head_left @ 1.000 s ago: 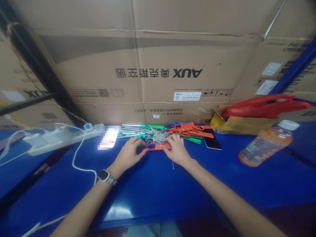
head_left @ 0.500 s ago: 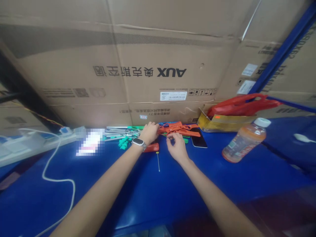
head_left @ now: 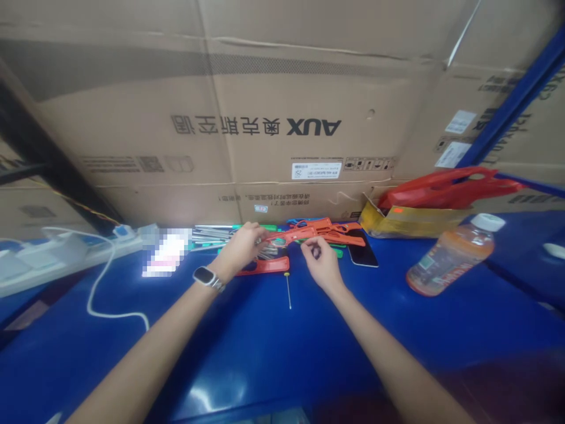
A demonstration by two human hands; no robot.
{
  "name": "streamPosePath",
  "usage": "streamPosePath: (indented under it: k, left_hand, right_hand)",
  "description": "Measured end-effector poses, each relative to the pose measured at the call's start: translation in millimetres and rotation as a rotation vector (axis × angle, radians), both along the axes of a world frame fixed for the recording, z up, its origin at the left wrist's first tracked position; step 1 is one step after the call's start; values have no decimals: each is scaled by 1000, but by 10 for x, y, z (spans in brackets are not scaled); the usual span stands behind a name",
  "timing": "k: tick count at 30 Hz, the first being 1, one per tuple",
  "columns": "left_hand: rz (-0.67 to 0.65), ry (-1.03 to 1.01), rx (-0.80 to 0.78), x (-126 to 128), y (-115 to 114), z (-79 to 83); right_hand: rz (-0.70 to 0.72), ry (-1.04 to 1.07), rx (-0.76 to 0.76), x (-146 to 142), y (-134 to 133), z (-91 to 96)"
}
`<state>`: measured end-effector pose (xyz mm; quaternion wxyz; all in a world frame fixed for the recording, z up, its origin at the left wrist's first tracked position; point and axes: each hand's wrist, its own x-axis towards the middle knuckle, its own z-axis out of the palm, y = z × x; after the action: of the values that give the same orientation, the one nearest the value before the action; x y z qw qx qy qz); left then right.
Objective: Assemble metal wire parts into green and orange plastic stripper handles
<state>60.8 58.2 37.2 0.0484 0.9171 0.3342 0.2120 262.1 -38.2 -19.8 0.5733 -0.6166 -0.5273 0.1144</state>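
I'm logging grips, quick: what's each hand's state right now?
Left hand: closed, holding an orange plastic piece.
Right hand: fingers curled; whether it holds anything cannot be told.

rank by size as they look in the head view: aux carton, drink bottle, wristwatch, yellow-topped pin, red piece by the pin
1. AUX carton
2. Drink bottle
3. Red piece and wristwatch: too alike to rank
4. Yellow-topped pin

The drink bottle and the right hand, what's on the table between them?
In the head view: a dark phone, an orange tip and a green tip lie nearer the right hand, then blue tabletop up to the bottle.
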Motion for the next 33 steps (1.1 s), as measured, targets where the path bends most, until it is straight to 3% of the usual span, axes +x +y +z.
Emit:
streamPosePath:
  k: [3,5,8,12,17,23,28,33]
  left_hand:
    - [-43,-71,-42,-420,-128,-17]
    - [-42,-106,-81,-673,-219,-65]
    - [-48,-127,-134,-954,-351,-158]
    - [-31,-139,-218,-1138,-478,-241]
    - [4,-81,-300,-1218,-516,-264]
    - [10,-153,-300,-1289,-503,-305]
    - [29,-173,-191,-1211,-390,-217]
    - [49,-91,-171,-943,-135,-115]
  right_hand:
    - [98,272,-41,-109,3,51]
    - [220,334,-96,-207,-14,106]
    - [402,165,-173,-386,-77,195]
    - [296,-248,-233,-641,-170,239]
    - [277,-482,-285,-795,-204,155]
    - [227,-683,-207,-745,-222,80]
    - [204,-634,-205,-732,-188,87]
    - [209,-577,-198,-701,13,161]
